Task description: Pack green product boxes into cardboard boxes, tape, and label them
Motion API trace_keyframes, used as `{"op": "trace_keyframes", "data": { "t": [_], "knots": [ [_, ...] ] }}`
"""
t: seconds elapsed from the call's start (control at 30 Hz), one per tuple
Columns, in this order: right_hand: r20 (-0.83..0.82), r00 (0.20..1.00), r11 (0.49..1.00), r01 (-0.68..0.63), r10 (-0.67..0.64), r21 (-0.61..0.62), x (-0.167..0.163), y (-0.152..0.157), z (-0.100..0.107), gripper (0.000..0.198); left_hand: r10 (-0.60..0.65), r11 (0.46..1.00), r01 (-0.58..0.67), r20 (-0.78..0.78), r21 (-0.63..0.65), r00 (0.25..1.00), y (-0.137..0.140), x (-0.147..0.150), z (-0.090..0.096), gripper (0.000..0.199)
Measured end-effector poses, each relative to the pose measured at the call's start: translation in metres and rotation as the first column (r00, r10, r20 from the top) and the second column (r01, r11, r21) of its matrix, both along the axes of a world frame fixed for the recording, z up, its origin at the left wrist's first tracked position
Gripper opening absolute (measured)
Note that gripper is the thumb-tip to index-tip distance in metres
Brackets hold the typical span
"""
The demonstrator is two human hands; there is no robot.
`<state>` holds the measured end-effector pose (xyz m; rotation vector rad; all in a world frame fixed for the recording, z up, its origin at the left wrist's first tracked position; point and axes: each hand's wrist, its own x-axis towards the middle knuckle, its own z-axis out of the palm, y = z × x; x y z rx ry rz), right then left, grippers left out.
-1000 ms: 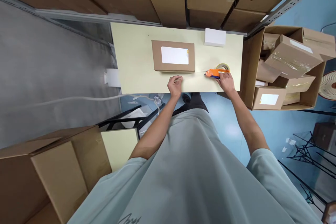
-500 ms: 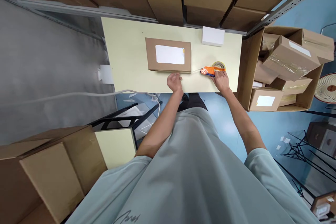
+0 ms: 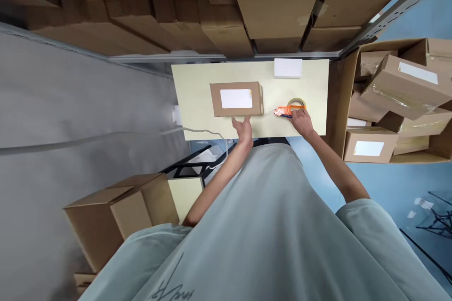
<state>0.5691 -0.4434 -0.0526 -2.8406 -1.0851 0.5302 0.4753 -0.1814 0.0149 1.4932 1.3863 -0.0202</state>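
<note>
A brown cardboard box (image 3: 236, 112) with a white label (image 3: 236, 99) on its upper face rests on the cream tabletop (image 3: 197, 127). At the near side of that box is my left hand (image 3: 243, 128), its thumb and fingers spread and the tips touching or very close to the cardboard. My right hand (image 3: 301, 121) grips an orange tape dispenser (image 3: 284, 111) to the right of the box. The dispenser carries a roll of clear tape (image 3: 295, 102) and lies low over the table. Part of its handle is hidden under my fingers.
A small white box (image 3: 287, 68) sits at the table's back edge. Behind it, a shelf holds large cartons (image 3: 277, 9). To the right, a big open carton (image 3: 341, 103) contains several taped boxes. A white cable (image 3: 205, 130) crosses the table's front left corner.
My left hand has opened from a closed curl to spread fingers beside the box. My right hand still holds the dispenser. The camera view has shifted, showing more shelf.
</note>
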Motion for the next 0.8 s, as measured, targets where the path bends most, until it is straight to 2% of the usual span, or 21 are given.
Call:
{"op": "trace_keyframes", "data": {
  "t": [0.03,0.1,0.17,0.27,0.43,0.53,0.63,0.7,0.8],
  "knots": [
    [0.001,1.0,1.0,-0.007,0.007,0.006,0.002,0.0,-0.001,0.043,-0.08,0.988,0.087,-0.053,0.127,0.995,0.002,0.011,0.004,0.095],
    [0.004,1.0,1.0,-0.028,0.028,0.012,0.006,0.001,-0.001,0.044,-0.163,0.946,0.217,-0.226,0.239,0.96,0.006,0.041,0.008,0.131],
    [0.004,0.998,0.998,-0.058,0.057,0.017,0.011,0.002,-0.001,0.043,-0.177,0.932,0.279,-0.382,0.23,0.907,0.009,0.07,0.008,0.151],
    [0.003,0.996,0.995,-0.093,0.093,0.034,0.018,0.003,-0.002,0.039,-0.197,0.929,0.323,-0.497,0.181,0.845,0.008,0.095,0.005,0.16],
    [-0.028,0.996,0.994,-0.084,0.086,0.068,0.023,0.007,-0.004,0.038,-0.203,0.92,0.338,-0.498,0.197,0.843,0.006,0.102,0.004,0.154],
    [-0.06,0.997,0.997,-0.044,0.049,0.07,0.023,0.01,-0.006,0.038,-0.113,0.961,0.208,-0.425,0.185,0.898,0.014,0.111,0.0,0.143],
    [-0.075,0.996,0.997,-0.039,0.044,0.065,0.023,0.011,-0.006,0.039,-0.005,0.993,0.041,-0.306,0.113,0.952,0.026,0.13,-0.011,0.115],
    [-0.073,0.996,0.997,-0.05,0.055,0.065,0.024,0.012,-0.005,0.04,0.023,0.997,-0.004,-0.262,0.074,0.965,0.035,0.145,-0.021,0.101],
    [-0.069,0.996,0.997,-0.05,0.054,0.056,0.027,0.012,-0.001,0.04,0.02,0.998,-0.003,-0.277,0.063,0.961,0.04,0.159,-0.03,0.096]
  ]
}}
